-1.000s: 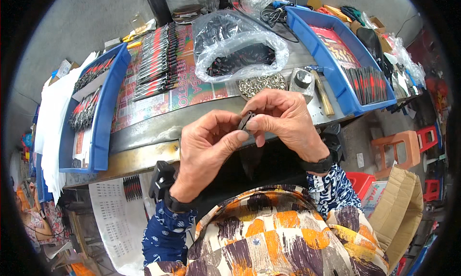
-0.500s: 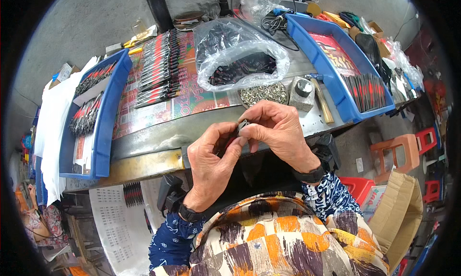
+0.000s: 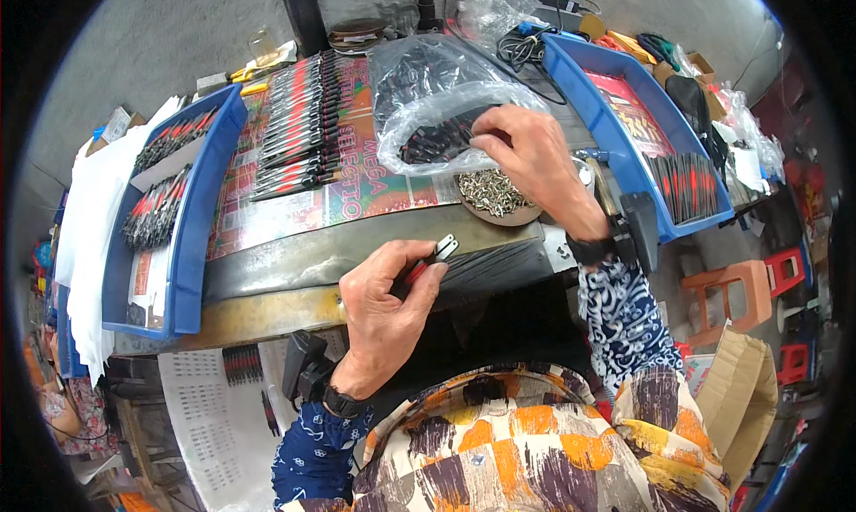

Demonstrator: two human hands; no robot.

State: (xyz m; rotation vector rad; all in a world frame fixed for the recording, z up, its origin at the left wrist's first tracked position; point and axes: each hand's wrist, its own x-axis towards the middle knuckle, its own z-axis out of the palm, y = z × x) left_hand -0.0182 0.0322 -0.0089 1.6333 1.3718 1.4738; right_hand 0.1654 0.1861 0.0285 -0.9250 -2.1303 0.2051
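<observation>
My left hand (image 3: 385, 309) is closed around a small red-and-black handle piece (image 3: 415, 271). Its two flat silver ends (image 3: 447, 246), each with a small hole, poke out past the thumb and forefinger. My right hand (image 3: 535, 160) is at the mouth of a clear plastic bag (image 3: 419, 75) full of dark handle parts (image 3: 430, 143). Its fingers are curled with thumb and forefinger close together; whatever is between them cannot be made out. Below that hand sits a round dish (image 3: 473, 211) heaped with small brass-coloured rivet-like pieces (image 3: 496, 191).
Rows of red-and-black tools (image 3: 299, 124) lie on a printed sheet (image 3: 379, 196). A blue tray (image 3: 220, 169) with more tools stands left, another blue tray (image 3: 615, 147) right. A metal block (image 3: 584, 175) is partly behind my right wrist. Orange stool (image 3: 731, 294) and cardboard box (image 3: 736, 396) are at right.
My right hand has left the piece in my left hand and moved up to the bag's mouth. The left hand keeps the piece, its silver ends now showing.
</observation>
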